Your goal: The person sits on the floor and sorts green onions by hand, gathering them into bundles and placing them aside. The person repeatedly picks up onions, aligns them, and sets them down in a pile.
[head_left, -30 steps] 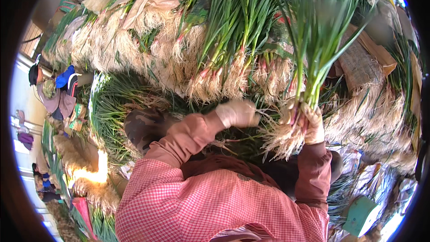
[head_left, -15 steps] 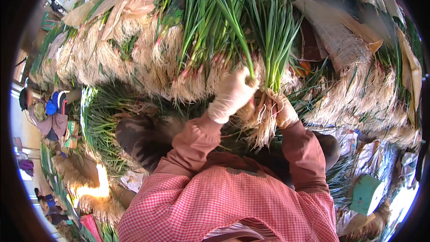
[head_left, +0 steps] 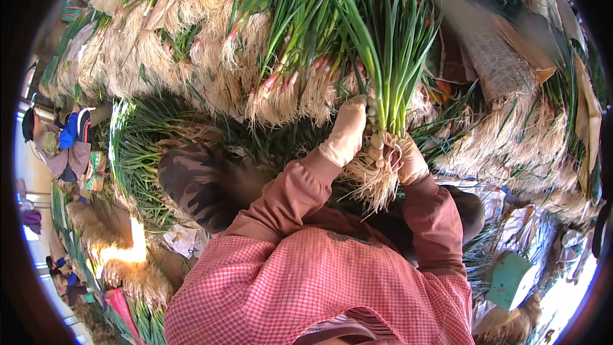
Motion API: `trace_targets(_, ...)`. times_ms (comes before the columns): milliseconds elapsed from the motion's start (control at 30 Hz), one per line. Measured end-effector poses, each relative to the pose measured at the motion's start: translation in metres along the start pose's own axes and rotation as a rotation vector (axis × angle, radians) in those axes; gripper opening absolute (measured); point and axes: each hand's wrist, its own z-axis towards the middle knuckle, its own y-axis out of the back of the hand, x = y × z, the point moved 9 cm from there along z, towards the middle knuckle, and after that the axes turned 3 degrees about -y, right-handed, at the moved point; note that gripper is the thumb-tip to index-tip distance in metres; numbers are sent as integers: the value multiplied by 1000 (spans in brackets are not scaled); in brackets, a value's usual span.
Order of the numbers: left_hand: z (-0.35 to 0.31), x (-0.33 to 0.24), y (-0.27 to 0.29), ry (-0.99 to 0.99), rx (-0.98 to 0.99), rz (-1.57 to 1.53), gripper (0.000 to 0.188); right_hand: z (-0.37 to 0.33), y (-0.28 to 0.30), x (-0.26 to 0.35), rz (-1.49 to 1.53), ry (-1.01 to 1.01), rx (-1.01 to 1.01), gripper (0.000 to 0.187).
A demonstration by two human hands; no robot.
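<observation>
A bunch of green onions (head_left: 393, 83) stands upright between my gloved hands, its leaves pointing away from me and its pale roots hanging down. My right hand (head_left: 408, 158) is closed round the base of the bunch, just above the roots. My left hand (head_left: 349, 129), closed, presses against the left side of the same bunch; its fingertips are partly hidden behind the stalks. Just beyond lies a heap of loose green onions (head_left: 300, 57) with pinkish-white bulbs and long stringy roots turned toward me.
Brown paper sheets (head_left: 488, 51) cover parts of the heap at right and far left. More green onions (head_left: 150, 153) lie by my left knee (head_left: 198, 185). A green plastic container (head_left: 513, 280) stands at lower right. Other people (head_left: 67, 140) are at the far left edge.
My left hand has moved right, bringing the stalk it held apart against the bunch in my right hand. The right hand has barely moved.
</observation>
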Motion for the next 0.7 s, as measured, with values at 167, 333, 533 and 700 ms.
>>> trace_targets(167, 24, -11, -12, -2, 175, -73, 24, -4, -14, 0, 60, 15, 130, 20)
trace_targets(333, 19, -44, -33, -433, 191, 0, 25, -5, -22, 3, 91, 7, 247, 23)
trace_targets(533, -6, -40, -16, -370, -155, -278, 9, -3, -25, -6, 275, -11, 220, 20)
trace_targets(700, 14, -22, -37, 116, 433, -596, 22, -23, -55, 2, 292, -49, 471, 20)
